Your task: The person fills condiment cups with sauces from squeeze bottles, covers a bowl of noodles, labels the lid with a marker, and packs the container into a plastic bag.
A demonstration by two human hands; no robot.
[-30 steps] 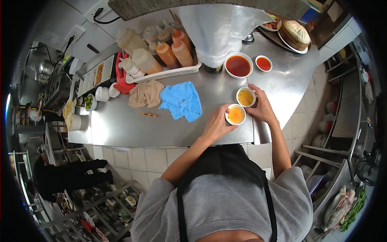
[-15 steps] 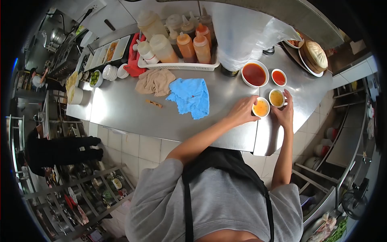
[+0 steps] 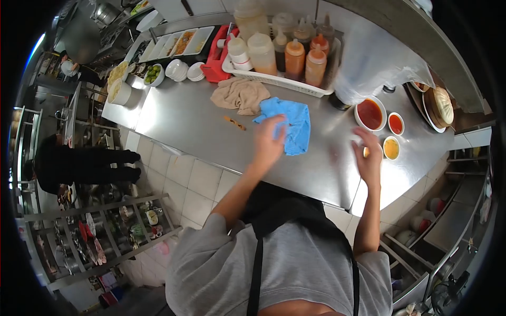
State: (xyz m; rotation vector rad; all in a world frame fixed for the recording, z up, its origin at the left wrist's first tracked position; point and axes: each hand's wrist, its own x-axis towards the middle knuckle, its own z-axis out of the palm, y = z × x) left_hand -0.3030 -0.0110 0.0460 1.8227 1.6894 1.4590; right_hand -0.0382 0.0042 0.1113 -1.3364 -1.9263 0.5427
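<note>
My left hand [image 3: 270, 139], smeared by motion, is over the left part of a crumpled blue cloth [image 3: 298, 124]; whether its fingers touch the cloth is unclear. My right hand [image 3: 370, 158] is raised with fingers apart, partly hiding a small white cup of yellow sauce [image 3: 373, 149]. Just right of it stands a second cup of yellow sauce [image 3: 391, 148]. Beyond these are a small cup of red sauce [image 3: 396, 124] and a larger bowl of dark red sauce [image 3: 370, 114]. A beige cloth [image 3: 240, 96] lies beside the blue one.
A white basket [image 3: 279, 80] of squeeze bottles stands at the back of the steel counter [image 3: 195, 126]. A plastic-wrapped stack [image 3: 363, 66] and a bamboo steamer [image 3: 438, 108] are to the right. Small bowls [image 3: 176, 69] and a bowl of green fruit [image 3: 153, 75] sit left. Another person [image 3: 79, 163] stands far left.
My left hand has let go of one yellow sauce cup and swung left to the blue cloth. My right hand has come off the other cup. The view has shifted left.
</note>
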